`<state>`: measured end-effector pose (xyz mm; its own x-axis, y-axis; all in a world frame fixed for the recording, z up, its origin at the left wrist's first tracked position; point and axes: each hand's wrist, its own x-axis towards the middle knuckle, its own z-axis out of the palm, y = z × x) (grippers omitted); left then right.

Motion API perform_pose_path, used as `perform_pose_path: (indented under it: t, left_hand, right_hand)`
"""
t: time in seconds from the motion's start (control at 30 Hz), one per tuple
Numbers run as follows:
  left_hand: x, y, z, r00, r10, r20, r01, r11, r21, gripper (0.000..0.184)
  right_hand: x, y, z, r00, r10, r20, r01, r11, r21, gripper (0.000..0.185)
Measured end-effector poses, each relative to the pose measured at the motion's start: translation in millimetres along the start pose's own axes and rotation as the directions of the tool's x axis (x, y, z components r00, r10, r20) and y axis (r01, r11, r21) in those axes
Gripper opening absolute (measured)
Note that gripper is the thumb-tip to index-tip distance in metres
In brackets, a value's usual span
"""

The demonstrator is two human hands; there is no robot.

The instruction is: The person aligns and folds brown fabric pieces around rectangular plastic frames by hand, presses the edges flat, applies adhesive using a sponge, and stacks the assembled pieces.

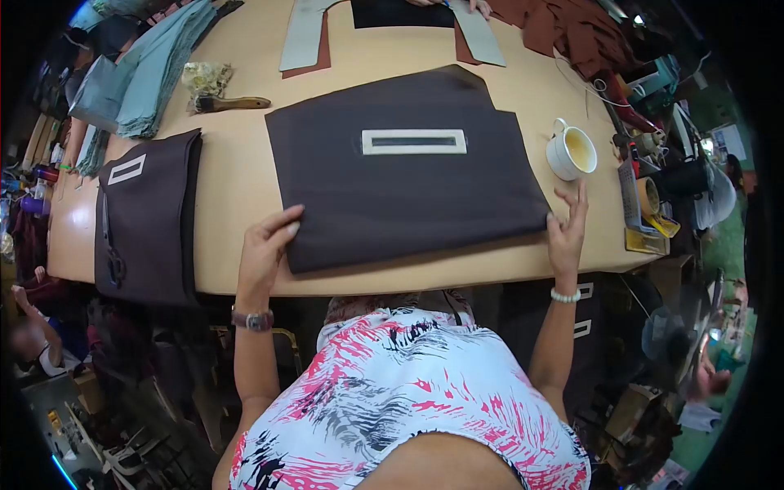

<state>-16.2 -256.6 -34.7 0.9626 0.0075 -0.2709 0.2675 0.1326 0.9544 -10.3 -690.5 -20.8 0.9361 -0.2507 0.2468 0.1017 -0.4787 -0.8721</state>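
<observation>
A dark brown-grey cloth piece [408, 196] lies folded on the table in front of me, with a pale-framed rectangular slot [414, 142] in its upper half. At its left edge my left hand [265, 245] holds the cloth, thumb and forefinger closed at the border. My right hand [567, 233] is at the lower right corner, its thumb against the cloth edge and its other visible fingers stretched up and apart. Just beyond those fingers stands a white cup [563, 159] with yellowish contents.
Left on the table [233, 180], similar folded dark cloth [151, 220] bears scissors [111, 253]. A brush [233, 104] lies by a crumpled plastic bag [207, 78]. Blue-grey cloths [167, 65] are beyond. Another person's hand [478, 6] shows at the far edge. A basket [633, 196] sits right.
</observation>
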Motion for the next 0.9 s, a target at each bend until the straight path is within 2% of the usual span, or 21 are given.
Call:
perform_pose_path:
  t: [0.07,0.1,0.2,0.33,0.37,0.43,0.53,0.63,0.77,0.9]
  left_hand:
    - [-15.2,0.8,-4.2,0.995,-0.018,0.099,0.020,1.000,-0.013,0.038]
    - [-15.3,4.7,-2.0,0.995,-0.046,0.093,0.043,0.999,0.032,0.039]
    - [7.7,12.8,13.7,0.998,0.048,0.051,-0.054,0.991,0.126,0.039]
    - [64.4,12.7,13.4,0.972,0.226,0.064,-0.232,0.890,0.393,0.035]
    - [75.7,14.9,14.2,0.976,0.205,0.068,-0.215,0.898,0.384,0.035]
    - [94.1,19.1,19.5,0.983,0.161,0.084,-0.181,0.914,0.364,0.035]
    - [114.2,14.1,18.7,0.938,0.341,0.070,-0.336,0.836,0.434,0.031]
    - [119.5,12.4,13.2,0.872,0.489,-0.020,-0.404,0.743,0.534,0.025]
    - [121.7,15.3,3.9,0.865,0.491,-0.102,-0.327,0.707,0.627,0.020]
    - [128.2,15.5,-0.7,0.842,0.522,-0.141,-0.311,0.681,0.663,0.020]
  right_hand:
    - [-7.9,2.2,-8.8,0.992,0.117,0.042,-0.117,0.993,0.000,0.075]
    - [-13.5,3.6,-13.8,0.982,0.180,0.062,-0.180,0.984,-0.002,0.076]
    - [11.1,5.6,4.8,0.992,-0.071,0.101,0.079,0.994,-0.079,0.078]
    - [70.8,16.2,39.7,0.978,-0.199,0.056,0.206,0.927,-0.315,0.083]
    - [84.2,17.0,49.5,0.971,-0.235,0.035,0.232,0.903,-0.361,0.083]
    - [109.1,19.8,65.1,0.974,-0.223,0.031,0.219,0.910,-0.353,0.083]
    - [128.6,20.8,79.3,0.978,-0.209,-0.010,0.196,0.929,-0.315,0.084]
    - [144.2,19.2,92.5,0.984,-0.171,-0.050,0.154,0.957,-0.244,0.085]
    - [158.5,12.4,113.3,0.994,-0.111,-0.018,0.108,0.984,-0.141,0.085]
    - [181.9,23.8,131.5,0.993,-0.115,0.017,0.116,0.977,-0.179,0.086]
